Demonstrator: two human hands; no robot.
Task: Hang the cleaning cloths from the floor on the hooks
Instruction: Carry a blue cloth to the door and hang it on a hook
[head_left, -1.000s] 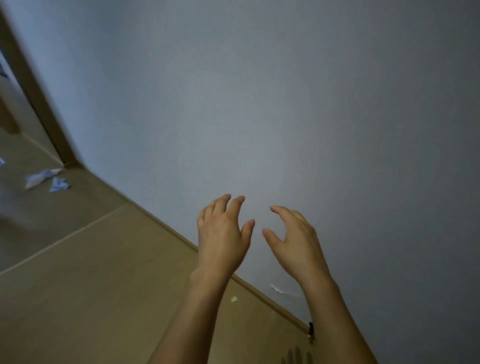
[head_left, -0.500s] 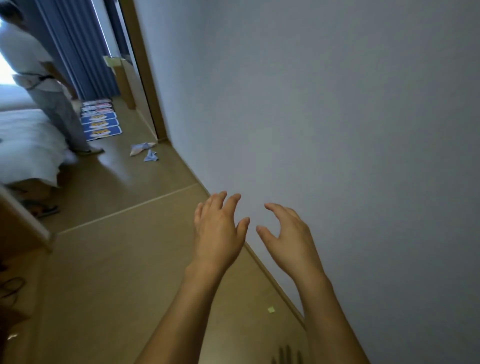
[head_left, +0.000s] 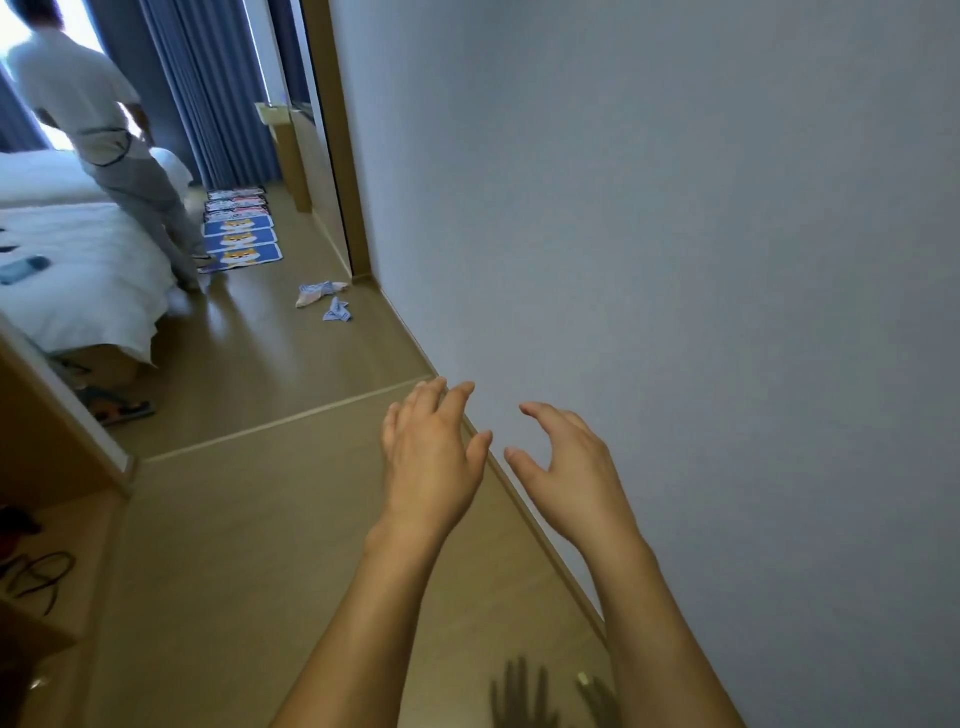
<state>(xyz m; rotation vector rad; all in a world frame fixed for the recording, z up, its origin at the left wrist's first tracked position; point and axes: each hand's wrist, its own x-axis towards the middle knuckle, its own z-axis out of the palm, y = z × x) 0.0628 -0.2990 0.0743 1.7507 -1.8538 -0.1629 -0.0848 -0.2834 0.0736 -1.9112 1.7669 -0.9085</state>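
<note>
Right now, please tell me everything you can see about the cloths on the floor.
Two cloths lie crumpled on the wooden floor, close to the base of the wall by the door frame. The farther one is longer, white with blue stripes; the nearer one is smaller and blue-patterned. They look like thin, soft fabric. They lie close together; whether they touch is unclear. Nothing holds them: both hands are far from them and empty.

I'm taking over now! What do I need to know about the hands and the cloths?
Left hand: open, holding nothing.
Right hand: open, holding nothing, beside the wall.
Cleaning cloths: a pale one and a blue striped one lie on the floor ahead, near the door frame.
Done: nothing hung that this view shows.
Left: walk over, pick up both cloths, hang them. No hooks in view.
</note>
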